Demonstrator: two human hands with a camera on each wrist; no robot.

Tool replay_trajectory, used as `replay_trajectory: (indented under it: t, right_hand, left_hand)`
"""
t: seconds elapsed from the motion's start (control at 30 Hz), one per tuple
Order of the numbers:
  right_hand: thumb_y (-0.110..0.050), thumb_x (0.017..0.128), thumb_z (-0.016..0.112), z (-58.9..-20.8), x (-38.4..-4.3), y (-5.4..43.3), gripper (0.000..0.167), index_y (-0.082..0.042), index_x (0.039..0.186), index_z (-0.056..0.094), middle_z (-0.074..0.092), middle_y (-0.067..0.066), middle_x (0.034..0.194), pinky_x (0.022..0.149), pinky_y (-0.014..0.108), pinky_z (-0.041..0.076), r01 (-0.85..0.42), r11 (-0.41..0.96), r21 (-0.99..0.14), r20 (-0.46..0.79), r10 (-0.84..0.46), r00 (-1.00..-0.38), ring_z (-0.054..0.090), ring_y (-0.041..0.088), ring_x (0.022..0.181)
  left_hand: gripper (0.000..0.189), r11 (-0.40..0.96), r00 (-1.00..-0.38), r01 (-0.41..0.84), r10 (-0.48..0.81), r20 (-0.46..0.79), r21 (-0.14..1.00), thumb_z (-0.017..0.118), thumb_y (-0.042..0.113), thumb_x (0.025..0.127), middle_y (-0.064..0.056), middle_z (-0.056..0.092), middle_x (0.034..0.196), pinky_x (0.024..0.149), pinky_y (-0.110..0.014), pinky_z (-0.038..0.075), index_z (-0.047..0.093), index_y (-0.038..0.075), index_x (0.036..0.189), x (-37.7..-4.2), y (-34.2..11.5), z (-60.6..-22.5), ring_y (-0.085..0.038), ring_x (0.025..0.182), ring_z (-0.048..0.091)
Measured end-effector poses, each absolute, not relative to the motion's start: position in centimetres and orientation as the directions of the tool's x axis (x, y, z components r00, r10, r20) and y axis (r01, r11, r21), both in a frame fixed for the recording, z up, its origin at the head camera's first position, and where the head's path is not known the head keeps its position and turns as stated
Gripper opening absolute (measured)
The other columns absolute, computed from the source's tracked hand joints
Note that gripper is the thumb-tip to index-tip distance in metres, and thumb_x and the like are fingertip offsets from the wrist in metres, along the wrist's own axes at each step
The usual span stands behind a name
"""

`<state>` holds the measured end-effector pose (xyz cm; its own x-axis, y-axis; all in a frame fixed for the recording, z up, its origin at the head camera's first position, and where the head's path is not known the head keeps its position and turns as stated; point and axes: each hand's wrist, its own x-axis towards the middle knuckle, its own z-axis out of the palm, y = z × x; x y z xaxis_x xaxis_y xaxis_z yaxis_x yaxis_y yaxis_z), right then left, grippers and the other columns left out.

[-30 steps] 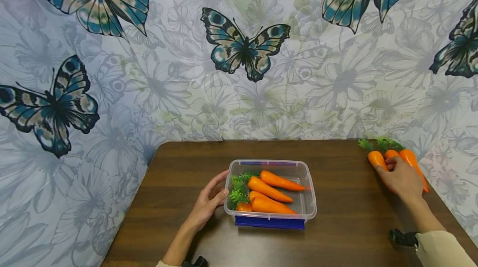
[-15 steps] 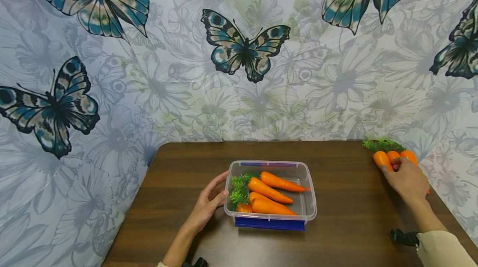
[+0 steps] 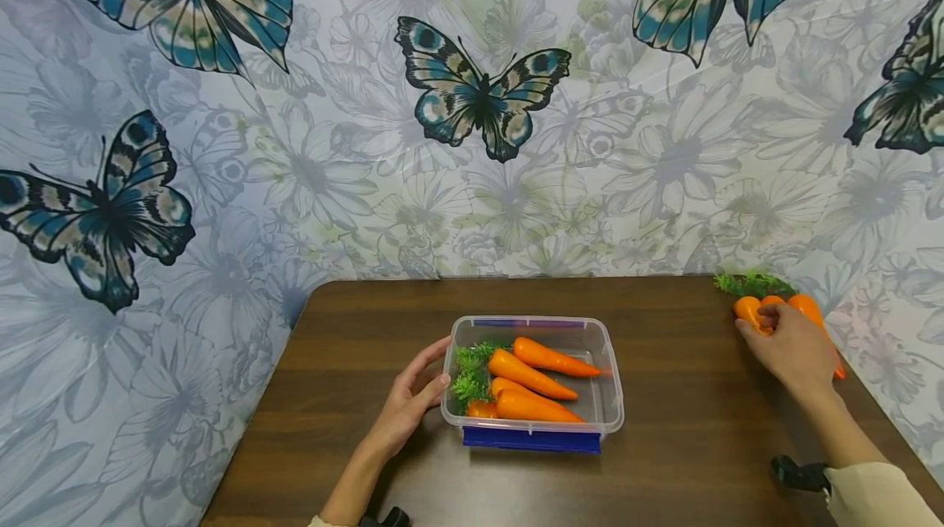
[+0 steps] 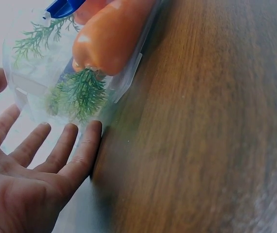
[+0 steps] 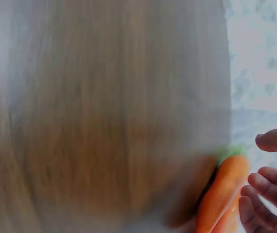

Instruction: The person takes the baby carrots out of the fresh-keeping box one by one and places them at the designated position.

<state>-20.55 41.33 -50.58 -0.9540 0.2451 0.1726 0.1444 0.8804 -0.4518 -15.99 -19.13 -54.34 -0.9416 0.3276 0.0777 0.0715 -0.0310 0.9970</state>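
Observation:
A clear plastic container point(image 3: 533, 428) with blue latches stands in the middle of the table, holding several orange carrots point(image 3: 555, 357) whose green tops lie at its left end. My left hand point(image 3: 406, 402) is at that end, its fingers fairly straight against the wall and the thumb by the rim. More carrots point(image 3: 748, 309) lie side by side at the table's far right corner, leafy tops toward the wall. Over them is my right hand point(image 3: 796, 351), covering their lower parts. In the right wrist view its fingers point(image 5: 269, 191) are loosely bent beside a carrot point(image 5: 223, 191), not wrapped round it.
The brown wooden table point(image 3: 354, 330) ends at a wall covering point(image 3: 310, 183) printed with flowers and butterflies. Bare tabletop lies between the container and the right-hand carrots. Dark wrist straps point(image 3: 798, 473) show on both arms.
The leftmost carrot of the right-hand group has moved right, closer to the others, with its leafy top. My right hand shifted right, then slightly back left. My left hand and the container stay put.

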Motion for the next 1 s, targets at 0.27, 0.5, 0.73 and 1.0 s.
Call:
replay_trajectory:
  t: [0.27,0.5,0.73,1.0]
  right_hand:
    - [-0.061,0.101,0.066,-49.0,-20.6,38.2,0.07,0.003,0.13,0.065,0.076,0.026,0.118,0.073,0.047,0.052,0.091,0.847,-0.524,0.07,0.149,-0.986,0.071,0.044,0.1]
    - [-0.056,0.102,0.069,-46.9,-20.6,34.5,0.063,0.001,0.128,0.068,0.078,0.022,0.115,0.071,0.036,0.056,-0.016,0.823,-0.568,0.059,0.022,-0.998,0.074,0.031,0.095]
    - [-0.055,0.1,0.072,-45.2,-20.0,30.7,0.058,-0.005,0.128,0.069,0.077,0.02,0.119,0.077,0.043,0.061,-0.064,0.817,-0.573,0.037,-0.052,-0.998,0.074,0.033,0.101]
    - [-0.052,0.096,0.078,-43.8,-19.1,26.7,0.048,-0.013,0.123,0.073,0.078,0.012,0.115,0.081,0.042,0.059,-0.142,0.814,-0.563,0.073,-0.122,-0.99,0.073,0.025,0.1]
  left_hand:
    - [0.059,-0.033,-0.94,0.073,0.331,0.08,0.997,0.058,0.014,0.111,-0.018,0.036,0.173,0.097,-0.035,0.063,0.039,0.019,0.167,-16.1,-19.3,-54.4,-0.046,0.145,0.054]
    - [0.059,-0.015,-0.944,0.084,0.318,0.084,0.996,0.058,0.013,0.111,-0.019,0.037,0.172,0.097,-0.034,0.063,0.04,0.018,0.167,-16.2,-19.4,-54.6,-0.048,0.144,0.054]
    - [0.059,-0.018,-0.942,0.08,0.326,0.081,0.997,0.058,0.014,0.111,-0.017,0.037,0.173,0.098,-0.034,0.062,0.04,0.019,0.167,-16.2,-19.3,-54.4,-0.05,0.145,0.053]
    - [0.059,-0.002,-0.939,0.091,0.332,0.086,0.996,0.057,0.014,0.112,-0.019,0.036,0.173,0.099,-0.034,0.062,0.039,0.019,0.167,-16.1,-19.4,-54.5,-0.049,0.145,0.053]
